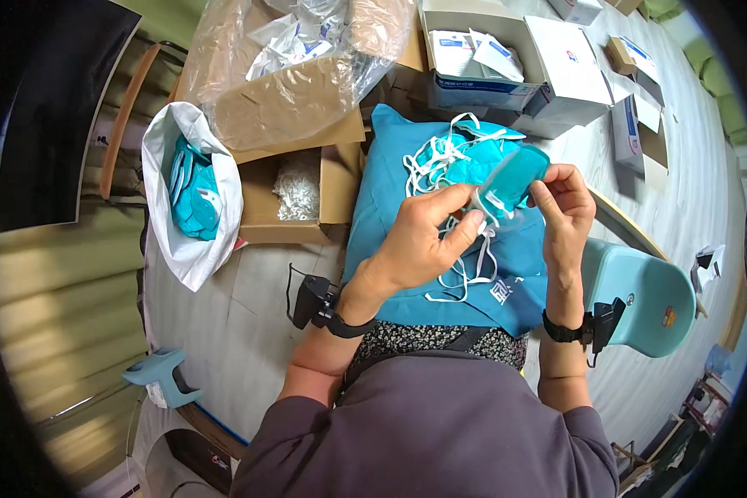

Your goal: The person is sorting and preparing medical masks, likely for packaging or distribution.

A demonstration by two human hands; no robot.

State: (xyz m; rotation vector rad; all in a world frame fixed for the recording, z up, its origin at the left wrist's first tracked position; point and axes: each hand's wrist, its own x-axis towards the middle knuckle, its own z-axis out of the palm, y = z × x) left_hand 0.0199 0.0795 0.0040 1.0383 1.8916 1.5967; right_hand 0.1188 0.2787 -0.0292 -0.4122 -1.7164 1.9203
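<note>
Both hands, left [427, 236] and right [566, 207], pinch one teal mask [515, 178] in a clear sleeve (bagging step, apparently) above the cloth's [390, 183] far edge.

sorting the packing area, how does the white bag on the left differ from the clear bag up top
The white bag is opaque, and its open mouth shows teal masks; the clear bag is see-through and holds white packets. The white bag lies on the floor beside a brown box; the clear bag lines a larger cardboard box. Both are crinkled plastic, open at the top.
</note>
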